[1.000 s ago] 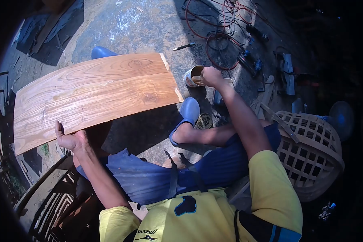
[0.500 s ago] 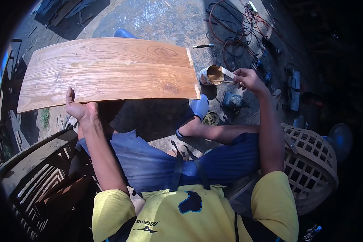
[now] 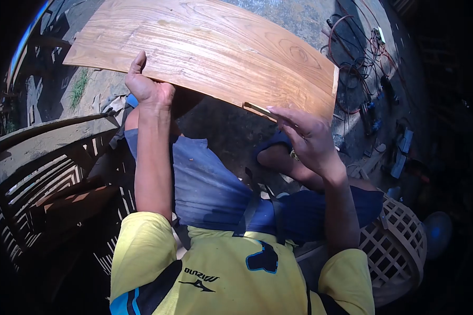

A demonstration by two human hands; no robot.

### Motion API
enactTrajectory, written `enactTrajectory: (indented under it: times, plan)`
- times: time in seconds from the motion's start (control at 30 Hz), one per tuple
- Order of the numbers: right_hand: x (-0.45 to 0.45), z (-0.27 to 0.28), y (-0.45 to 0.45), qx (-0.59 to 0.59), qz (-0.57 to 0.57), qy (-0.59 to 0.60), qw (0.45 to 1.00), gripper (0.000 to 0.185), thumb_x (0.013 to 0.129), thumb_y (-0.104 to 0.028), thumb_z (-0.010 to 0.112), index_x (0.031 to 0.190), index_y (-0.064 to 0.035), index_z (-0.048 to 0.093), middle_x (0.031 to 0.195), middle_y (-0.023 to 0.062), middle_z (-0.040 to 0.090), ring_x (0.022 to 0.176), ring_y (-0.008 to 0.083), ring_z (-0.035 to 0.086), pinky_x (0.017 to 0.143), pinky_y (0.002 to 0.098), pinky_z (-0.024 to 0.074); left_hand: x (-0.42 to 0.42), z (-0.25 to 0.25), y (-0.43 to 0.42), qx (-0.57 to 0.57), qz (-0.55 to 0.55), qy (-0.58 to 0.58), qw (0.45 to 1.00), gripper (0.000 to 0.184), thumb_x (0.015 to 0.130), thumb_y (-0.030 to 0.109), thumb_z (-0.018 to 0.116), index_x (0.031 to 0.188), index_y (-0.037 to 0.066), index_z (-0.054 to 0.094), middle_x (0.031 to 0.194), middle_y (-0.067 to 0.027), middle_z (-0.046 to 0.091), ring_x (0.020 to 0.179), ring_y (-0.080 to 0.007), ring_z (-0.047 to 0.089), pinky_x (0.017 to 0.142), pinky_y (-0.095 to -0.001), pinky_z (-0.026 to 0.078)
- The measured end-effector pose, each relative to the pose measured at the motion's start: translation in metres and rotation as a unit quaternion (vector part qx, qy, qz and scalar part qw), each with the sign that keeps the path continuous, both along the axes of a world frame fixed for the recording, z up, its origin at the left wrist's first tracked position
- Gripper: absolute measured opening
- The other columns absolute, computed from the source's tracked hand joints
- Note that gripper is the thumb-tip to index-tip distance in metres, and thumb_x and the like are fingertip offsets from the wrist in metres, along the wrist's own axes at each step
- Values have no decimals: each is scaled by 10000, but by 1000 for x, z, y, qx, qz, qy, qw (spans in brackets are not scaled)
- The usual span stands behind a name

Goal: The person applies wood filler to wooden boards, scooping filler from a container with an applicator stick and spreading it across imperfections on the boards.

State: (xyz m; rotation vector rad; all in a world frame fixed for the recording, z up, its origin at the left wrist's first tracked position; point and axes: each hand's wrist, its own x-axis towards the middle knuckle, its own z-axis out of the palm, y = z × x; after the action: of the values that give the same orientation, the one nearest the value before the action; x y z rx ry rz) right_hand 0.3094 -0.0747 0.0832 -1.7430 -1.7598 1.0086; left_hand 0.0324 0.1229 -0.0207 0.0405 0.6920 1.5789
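Observation:
A wide wooden board (image 3: 210, 50) with visible grain is held up tilted in front of me. My left hand (image 3: 150, 89) grips its near edge toward the left, thumb on the upper face and fingers underneath. In my right hand (image 3: 310, 134) is a thin, flat putty knife (image 3: 257, 109), its end at the board's near edge, close to the right corner. Part of the blade is hidden by my fingers. Pale filler (image 3: 335, 79) shows along the board's right end.
Tangled cables (image 3: 360, 58) and tools lie on the floor at right. A lattice basket (image 3: 394, 247) stands beside my right leg. A curved wooden piece with slats (image 3: 52, 139) is at left. Grass (image 3: 79, 88) grows near the board's left end.
My right hand has moved from the filler can to the board's near edge with the putty knife. The board has turned, its right end lower, and now hides the can.

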Motion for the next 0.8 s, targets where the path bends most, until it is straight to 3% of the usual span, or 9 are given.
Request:
enactTrajectory:
  times: [0.07,0.17,0.27,0.4,0.47,0.6,0.8]
  plan:
    - [-13,-2,5,65,16,-91,994,387,902,-65,679,1253,-215,740,854,117,629,763,298,650,696,393,523,3,7,-2,-7,1,3,1000,415,970,131,549,1320,-92,563,1333,-207,625,1267,-357,602,1138,-527,452]
    - [-23,7,7,127,64,-196,970,367,865,-89,698,1210,-206,751,872,104,560,802,299,623,691,424,509,5,13,-4,-7,-1,8,1000,421,968,134,542,1326,-86,562,1332,-190,620,1272,-341,595,1142,-511,445]
    - [-14,13,3,100,76,-264,956,400,829,-114,719,1213,-221,748,892,107,551,816,305,601,685,424,494,5,7,-3,-1,12,4,1000,403,973,124,543,1310,-95,568,1320,-203,628,1260,-344,605,1140,-513,452]
    - [-21,29,15,98,72,-280,952,365,896,-130,727,1243,-242,751,848,75,556,755,263,601,655,386,495,1,-3,-1,8,21,14,1000,396,976,113,549,1303,-108,569,1313,-214,633,1255,-346,612,1141,-512,455]
    - [-31,27,24,108,106,-280,948,450,766,-103,725,1211,-171,745,895,127,554,844,308,595,742,422,495,2,-2,-1,15,13,3,1000,395,975,113,551,1301,-108,570,1310,-211,635,1256,-344,610,1140,-511,456]
    - [-31,23,27,76,140,-279,947,462,763,-92,716,1222,-142,734,899,136,555,868,309,597,768,419,501,5,8,-5,12,8,-2,1000,390,967,105,563,1296,-105,575,1298,-201,643,1252,-342,612,1141,-515,453]
    - [3,1,1,58,115,-293,947,433,807,-173,763,1239,-182,727,915,127,560,912,312,605,794,431,518,-4,-3,-1,9,0,14,1000,380,965,123,565,1291,-72,585,1279,-166,644,1236,-320,614,1130,-512,453]
